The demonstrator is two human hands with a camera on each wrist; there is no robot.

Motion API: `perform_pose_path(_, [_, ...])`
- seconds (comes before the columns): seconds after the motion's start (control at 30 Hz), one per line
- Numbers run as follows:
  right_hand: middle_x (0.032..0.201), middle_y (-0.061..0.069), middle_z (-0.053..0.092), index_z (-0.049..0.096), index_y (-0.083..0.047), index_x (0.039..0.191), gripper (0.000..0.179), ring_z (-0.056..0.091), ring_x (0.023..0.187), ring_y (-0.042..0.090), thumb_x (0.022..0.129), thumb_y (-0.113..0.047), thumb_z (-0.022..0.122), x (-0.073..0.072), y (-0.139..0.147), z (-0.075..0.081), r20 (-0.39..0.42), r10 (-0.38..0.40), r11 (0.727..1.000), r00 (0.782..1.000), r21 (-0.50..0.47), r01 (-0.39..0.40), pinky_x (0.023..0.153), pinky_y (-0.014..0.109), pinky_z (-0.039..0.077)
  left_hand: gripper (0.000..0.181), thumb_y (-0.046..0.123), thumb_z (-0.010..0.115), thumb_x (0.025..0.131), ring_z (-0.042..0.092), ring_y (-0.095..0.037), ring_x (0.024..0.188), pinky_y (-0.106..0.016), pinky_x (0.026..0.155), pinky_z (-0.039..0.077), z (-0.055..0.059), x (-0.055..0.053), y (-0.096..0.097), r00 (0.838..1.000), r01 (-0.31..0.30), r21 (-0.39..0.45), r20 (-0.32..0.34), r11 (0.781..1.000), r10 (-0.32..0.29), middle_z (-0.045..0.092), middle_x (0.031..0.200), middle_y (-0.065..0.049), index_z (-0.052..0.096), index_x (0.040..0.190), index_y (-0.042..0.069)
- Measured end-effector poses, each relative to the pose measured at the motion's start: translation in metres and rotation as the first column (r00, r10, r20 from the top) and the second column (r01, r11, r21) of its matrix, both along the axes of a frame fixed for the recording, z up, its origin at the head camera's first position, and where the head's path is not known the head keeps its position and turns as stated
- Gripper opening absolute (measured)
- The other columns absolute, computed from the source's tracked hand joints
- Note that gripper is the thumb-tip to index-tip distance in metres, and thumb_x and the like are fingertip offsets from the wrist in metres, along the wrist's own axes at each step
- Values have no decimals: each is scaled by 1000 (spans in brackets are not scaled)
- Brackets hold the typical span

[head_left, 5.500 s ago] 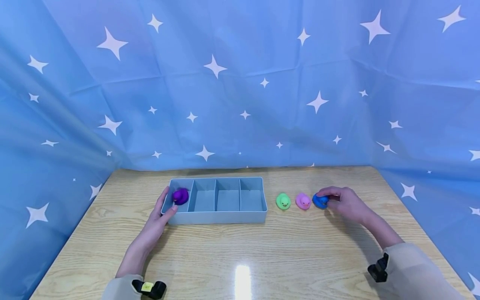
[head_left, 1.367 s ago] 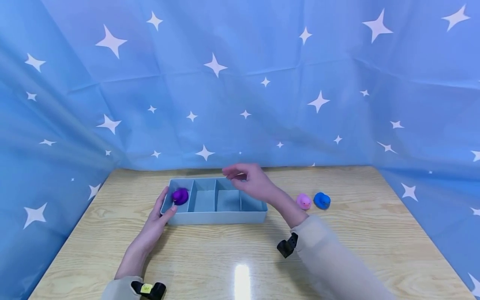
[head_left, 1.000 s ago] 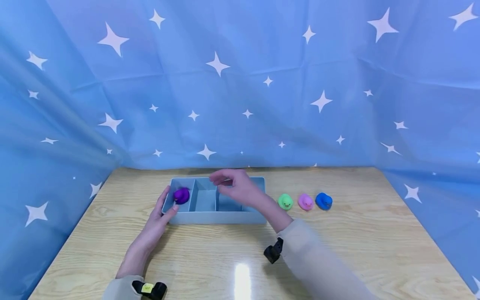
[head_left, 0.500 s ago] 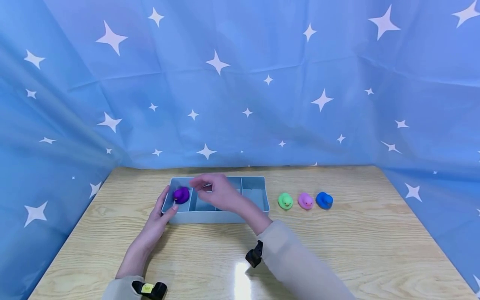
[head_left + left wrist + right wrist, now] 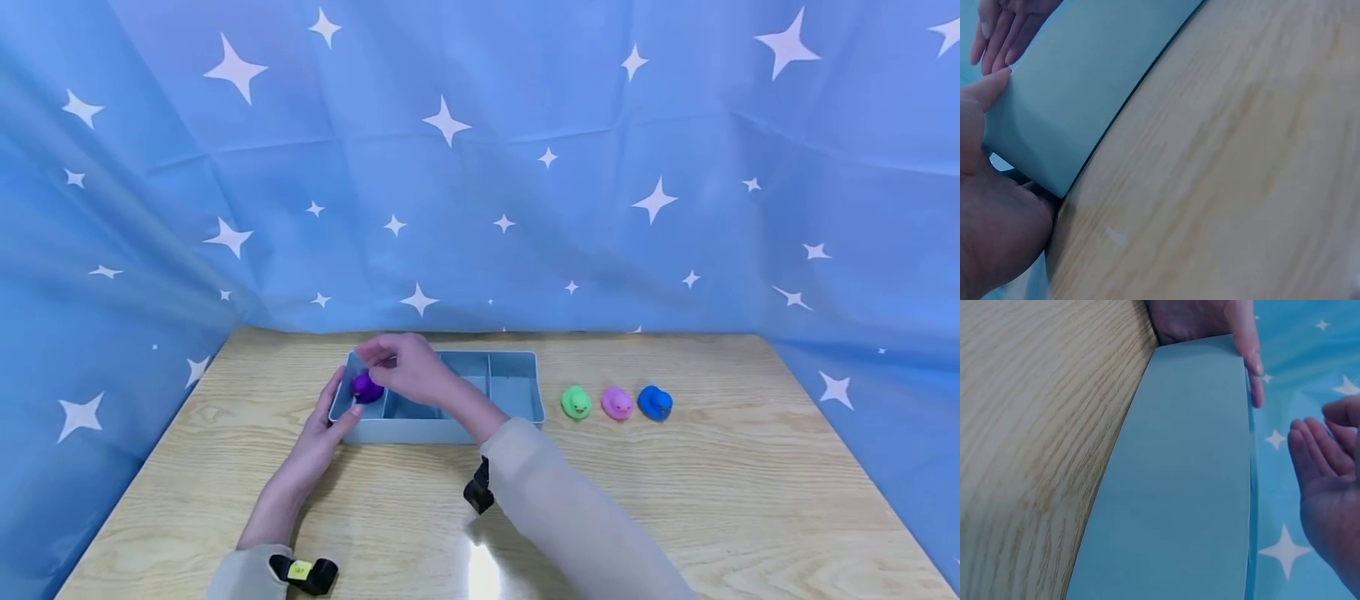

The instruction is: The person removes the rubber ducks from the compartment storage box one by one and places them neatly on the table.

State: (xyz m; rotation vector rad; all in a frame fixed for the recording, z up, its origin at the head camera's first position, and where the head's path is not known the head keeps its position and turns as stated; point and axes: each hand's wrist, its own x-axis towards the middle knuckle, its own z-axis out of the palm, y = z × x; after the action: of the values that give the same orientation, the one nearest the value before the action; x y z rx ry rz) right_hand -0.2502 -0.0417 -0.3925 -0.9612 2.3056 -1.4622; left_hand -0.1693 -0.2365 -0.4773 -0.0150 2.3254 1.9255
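Observation:
A light blue box (image 5: 442, 432) with several compartments lies on the table. My left hand (image 5: 318, 433) holds its left end, thumb at the front corner and fingers along the side; the left wrist view shows the thumb on the box wall (image 5: 1097, 81). In the leftmost compartment sits a purple rubber duck (image 5: 366, 388). Just above it and to its right hovers my right hand (image 5: 412, 368), fingers loosely bent. In the right wrist view, nothing shows between the right hand's fingers (image 5: 1322, 447). That hand covers part of the second compartment.
Right of the box, a green duck (image 5: 576, 402), a pink duck (image 5: 617, 403) and a blue duck (image 5: 656, 403) stand in a row on the wooden table (image 5: 720, 508). A blue star-patterned cloth (image 5: 495, 183) rises behind the table and along both sides.
The right hand has left the blue duck, which stays in the row, and swept left over the box to the purple duck. The left hand keeps its hold on the box.

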Motion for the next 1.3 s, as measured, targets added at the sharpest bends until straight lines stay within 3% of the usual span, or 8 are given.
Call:
perform_pose_path(0.5, [125,8,71,66,-5,135,37,67,114,15,98,-6,69,-19,-20,-21,26,-31,985,999,169,26,95,23,52,76,31,56,107,-3,-33,156,-64,121,3,-3,-3,2,1000,-15,28,11,999,15,2,172,-8,9,166,33])
perform_pose_path(0.67, [126,9,71,67,-5,134,37,67,116,18,97,-7,70,-25,-25,-22,-31,4,970,1000,245,3,97,24,51,76,32,58,107,-2,-33,156,-63,122,4,-4,-4,1,1000,-27,38,3,999,27,3,172,-8,10,166,33])
perform_pose_path(0.9, [126,7,72,70,-5,131,37,67,116,19,94,-8,75,-30,-36,-17,-125,57,924,991,382,-5,100,25,50,76,31,58,107,-1,-33,156,-61,122,5,-2,-3,-3,999,-46,37,-2,998,46,3,172,-7,11,166,33])
perform_pose_path(1.0, [122,5,73,73,-7,128,34,68,112,17,94,-11,76,-30,-40,-15,-190,101,894,977,449,-6,98,26,51,76,31,58,107,1,-33,156,-59,123,6,-1,-2,-4,998,-57,41,-3,998,57,5,172,-7,11,166,33])
perform_pose_path(1.17, [113,-2,73,75,-13,123,29,65,101,12,95,-16,77,-29,-42,-19,-305,208,832,929,555,-4,91,24,50,76,28,59,106,6,-32,156,-52,124,8,-2,0,-3,999,-53,70,-2,996,54,8,171,-11,14,166,33])
perform_pose_path(1.3, [108,-4,72,76,-13,121,26,63,96,11,95,-16,76,-28,-42,-23,-346,237,825,908,565,-1,88,23,50,75,30,59,106,6,-32,156,-52,124,9,-2,0,-1,999,-44,72,-3,996,44,7,171,-12,14,166,34])
